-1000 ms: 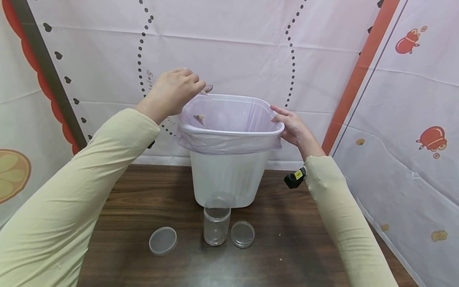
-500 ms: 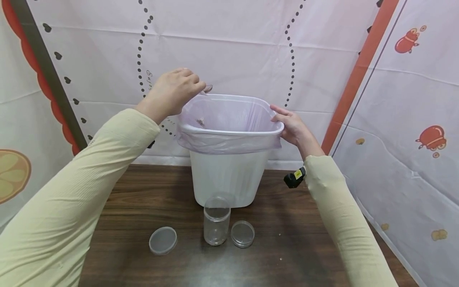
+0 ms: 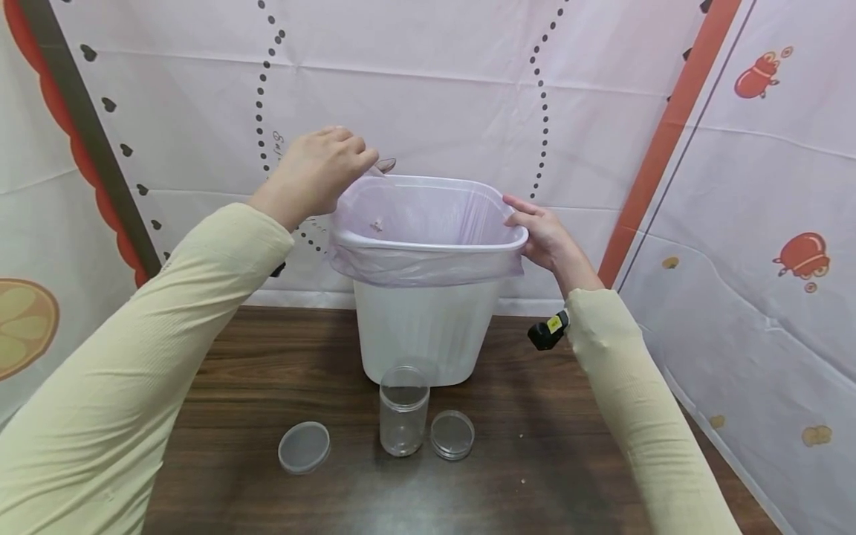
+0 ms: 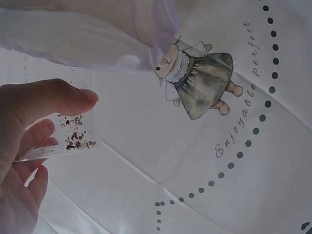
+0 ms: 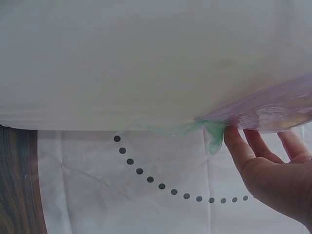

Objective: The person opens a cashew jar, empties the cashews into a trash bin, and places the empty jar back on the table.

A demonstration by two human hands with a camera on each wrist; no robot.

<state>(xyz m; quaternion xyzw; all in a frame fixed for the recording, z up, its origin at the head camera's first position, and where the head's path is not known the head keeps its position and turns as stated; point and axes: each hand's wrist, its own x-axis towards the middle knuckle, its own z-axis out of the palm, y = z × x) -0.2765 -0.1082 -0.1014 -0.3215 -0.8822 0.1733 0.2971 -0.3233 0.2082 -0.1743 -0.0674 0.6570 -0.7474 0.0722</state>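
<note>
In the head view, a white trash can (image 3: 424, 327) stands upright, with a pale purple bag (image 3: 428, 267) folded over its rim. My left hand (image 3: 321, 171) is above the can's left rim. The left wrist view shows that hand (image 4: 48, 105) gripping a clear plastic container (image 4: 90, 117), thumb on one side and fingers on the other. Brown flakes (image 4: 75, 139) cling inside it. My right hand (image 3: 545, 234) holds the can's right rim. From the right wrist, its fingers (image 5: 239, 148) press against the bag's fold. A small brown bit (image 3: 377, 226) shows inside the can's mouth.
A clear jar (image 3: 404, 427) stands on the dark wooden table (image 3: 267, 357) before the can. One round lid (image 3: 304, 447) lies left of it, a clear round lid (image 3: 452, 435) right. Tiny crumbs (image 3: 522, 481) dot the table. A printed cloth (image 3: 414, 89) hangs behind.
The brown bits seen inside the can's mouth have shrunk and shifted slightly right. My left hand has drifted a little left; my right hand keeps its place on the rim.
</note>
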